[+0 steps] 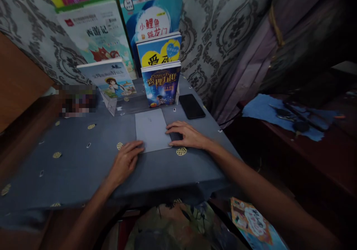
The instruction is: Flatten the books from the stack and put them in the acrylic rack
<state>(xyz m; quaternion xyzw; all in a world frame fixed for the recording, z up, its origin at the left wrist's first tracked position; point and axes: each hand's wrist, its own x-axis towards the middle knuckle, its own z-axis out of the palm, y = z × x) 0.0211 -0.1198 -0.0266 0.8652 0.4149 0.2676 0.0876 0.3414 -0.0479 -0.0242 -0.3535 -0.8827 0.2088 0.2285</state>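
Observation:
A plain grey sheet or thin booklet (152, 129) lies flat on the grey tablecloth (83, 161). My left hand (126, 161) rests flat on the cloth, fingertips touching the sheet's near left corner, fingers stretched out. My right hand (186, 135) lies flat at the sheet's right edge, fingers spread over it. Neither hand holds anything. Just behind the sheet a dark blue book (161, 84) stands upright.
More children's books stand behind: a yellow-and-blue one (159, 49), a pale one with a girl (111, 80), larger ones against the patterned wall. A black phone (191, 106) lies right of the sheet. A blue cloth (262, 110) covers a side table. Another book (251, 220) lies below.

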